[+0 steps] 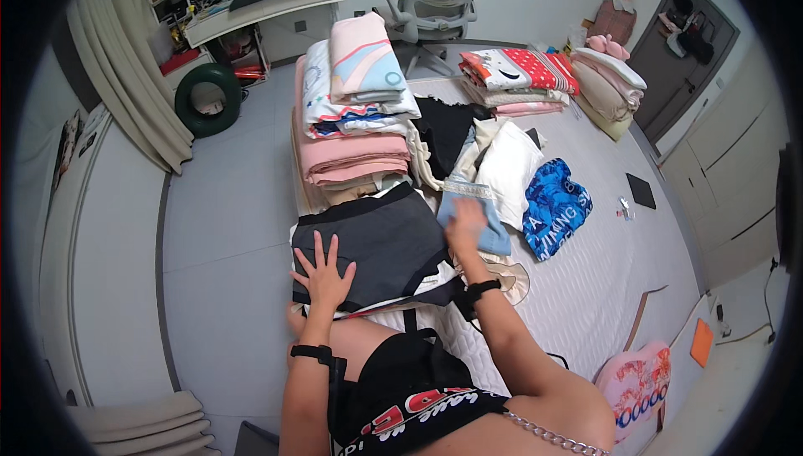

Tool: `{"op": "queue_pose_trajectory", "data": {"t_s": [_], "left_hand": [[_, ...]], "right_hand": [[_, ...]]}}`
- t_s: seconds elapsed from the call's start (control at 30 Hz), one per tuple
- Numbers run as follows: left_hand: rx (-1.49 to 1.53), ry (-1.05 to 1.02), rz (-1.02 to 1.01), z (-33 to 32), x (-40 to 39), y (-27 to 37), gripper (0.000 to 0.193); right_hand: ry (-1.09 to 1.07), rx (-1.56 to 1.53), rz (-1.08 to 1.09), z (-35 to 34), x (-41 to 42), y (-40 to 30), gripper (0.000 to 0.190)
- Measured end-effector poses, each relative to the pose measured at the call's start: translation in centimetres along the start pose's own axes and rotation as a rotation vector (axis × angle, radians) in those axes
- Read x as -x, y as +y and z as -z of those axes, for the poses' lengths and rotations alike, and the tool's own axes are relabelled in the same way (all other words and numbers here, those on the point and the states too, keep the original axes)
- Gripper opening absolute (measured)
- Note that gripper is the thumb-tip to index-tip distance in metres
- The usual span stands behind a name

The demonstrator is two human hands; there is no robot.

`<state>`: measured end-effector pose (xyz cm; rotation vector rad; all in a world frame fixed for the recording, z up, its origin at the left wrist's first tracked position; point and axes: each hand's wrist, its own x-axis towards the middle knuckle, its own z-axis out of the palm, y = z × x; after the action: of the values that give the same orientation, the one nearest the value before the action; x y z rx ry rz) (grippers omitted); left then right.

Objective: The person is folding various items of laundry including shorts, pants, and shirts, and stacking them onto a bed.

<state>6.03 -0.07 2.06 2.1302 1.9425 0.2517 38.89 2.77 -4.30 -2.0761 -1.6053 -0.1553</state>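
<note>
My left hand point(325, 274) lies flat, fingers spread, on dark grey underpants point(376, 239) with a black waistband and trim. They are laid out on top of white and darker garments, whose edges show underneath. My right hand point(465, 227), blurred, is over a light blue denim garment point(494, 230) with a lace-like band, just right of the underpants; its grip is unclear. A cream ruffled garment point(511, 277) lies below it, partly hidden by my right forearm. Beyond lie a white garment point(509, 164), a blue printed garment point(557, 211) and a black garment point(442, 130).
A tall stack of folded pink bedding point(357, 156) stands at the bed's left edge. Farther back are a red patterned folded blanket point(524, 70) and a pillow pile point(605, 82). A black flat object point(640, 190) lies on the mattress point(618, 280). A pink heart-shaped cushion point(637, 387) sits at right.
</note>
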Motion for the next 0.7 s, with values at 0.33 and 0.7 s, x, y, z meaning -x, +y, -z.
{"op": "queue_pose_trajectory", "data": {"t_s": [0.33,0.7], "left_hand": [[0.064,-0.04,-0.033,2.1,0.8,-0.3,0.073],[1.078,-0.174,-0.371,5.8,2.8,0.4,0.071]], "right_hand": [[-0.314,0.129,-0.681,5.6,2.7,10.4,0.044],[0.474,-0.557,0.197,20.4,-6.1,-10.7,0.021]]}}
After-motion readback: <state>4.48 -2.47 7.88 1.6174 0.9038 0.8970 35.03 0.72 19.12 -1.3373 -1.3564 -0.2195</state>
